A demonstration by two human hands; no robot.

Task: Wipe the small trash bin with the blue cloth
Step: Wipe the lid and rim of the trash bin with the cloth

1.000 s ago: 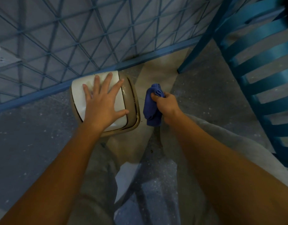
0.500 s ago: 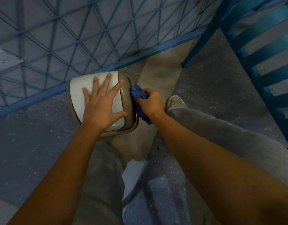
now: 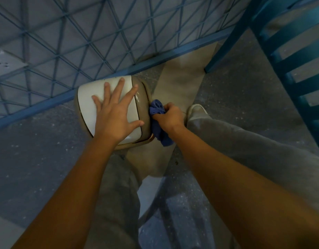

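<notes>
A small beige trash bin (image 3: 143,103) with a white lid stands on the floor in front of me, close to a blue metal grille. My left hand (image 3: 113,114) lies flat on the white lid with fingers spread. My right hand (image 3: 170,116) grips a bunched blue cloth (image 3: 157,112) and holds it against the bin's right side, just under the rim. Part of the cloth hangs down below my fist.
A blue grille fence (image 3: 83,42) runs behind the bin. A blue slatted chair (image 3: 290,51) stands at the right, one leg near the bin. My grey-trousered legs and a pale shoe (image 3: 196,110) are beside the bin on speckled grey floor with a beige strip (image 3: 182,81).
My right hand has carried the blue cloth leftward from open air to the bin's right side and keeps it pressed there. My left hand stays flat on the lid.
</notes>
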